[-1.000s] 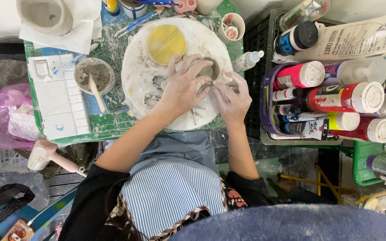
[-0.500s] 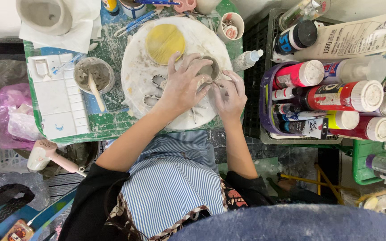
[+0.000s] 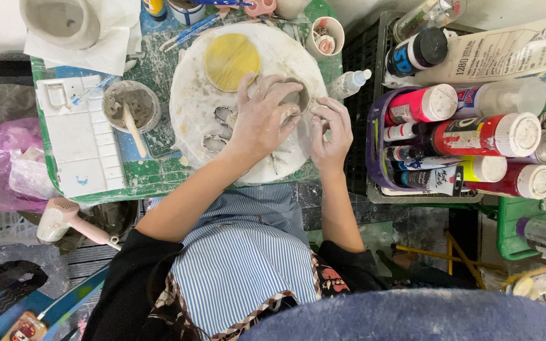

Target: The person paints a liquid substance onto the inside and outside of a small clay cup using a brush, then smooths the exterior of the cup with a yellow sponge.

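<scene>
A small grey clay bowl (image 3: 298,96) stands on a round white turntable (image 3: 191,113) smeared with clay. My left hand (image 3: 260,117) cups the bowl from the left, fingers over its rim. My right hand (image 3: 331,129) presses against the bowl's right side with bent fingers. A yellow round sponge (image 3: 230,60) lies on the turntable just beyond my left hand. Metal scissors (image 3: 219,129) lie on the turntable partly under my left wrist.
A clay slip bowl with a stick (image 3: 131,107) and a white paint palette (image 3: 80,136) sit left on the green mat. A small spray bottle (image 3: 351,82) stands beside the turntable. A purple basket of paint bottles (image 3: 469,136) is right. A pink hair dryer (image 3: 64,221) lies below the table.
Both hands stay on the clay bowl; the fingers have shifted slightly around its rim. Nothing else has moved.
</scene>
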